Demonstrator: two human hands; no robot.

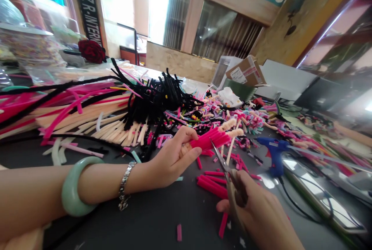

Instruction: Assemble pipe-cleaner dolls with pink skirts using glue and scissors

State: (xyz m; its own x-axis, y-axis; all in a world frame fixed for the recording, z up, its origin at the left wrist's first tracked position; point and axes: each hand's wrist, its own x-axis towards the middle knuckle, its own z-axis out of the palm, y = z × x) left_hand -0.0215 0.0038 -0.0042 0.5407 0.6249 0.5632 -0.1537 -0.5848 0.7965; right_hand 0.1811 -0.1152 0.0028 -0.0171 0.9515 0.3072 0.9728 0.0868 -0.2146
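Note:
My left hand (180, 153), with a green bangle (71, 188) and a silver bracelet on its arm, is closed around a bundle of hot-pink pipe-cleaner pieces (205, 140). Cream curled ends (232, 128) stick out from the bundle's far side. In my right hand (258, 207) is a pair of scissors (229, 176), fingers through the handles. Their blade tips point up at the pink pieces and appear to touch or overlap them. Cut pink pieces (212, 186) lie on the dark table below, between my hands.
A blue glue gun (273, 153) stands at the right, its cable running beside a shiny flat tray-like thing (322, 195). Black pipe cleaners (157, 95) and long peach ones (95, 120) are heaped left and centre. Behind are small colourful figures (247, 116) and a cardboard box (247, 71).

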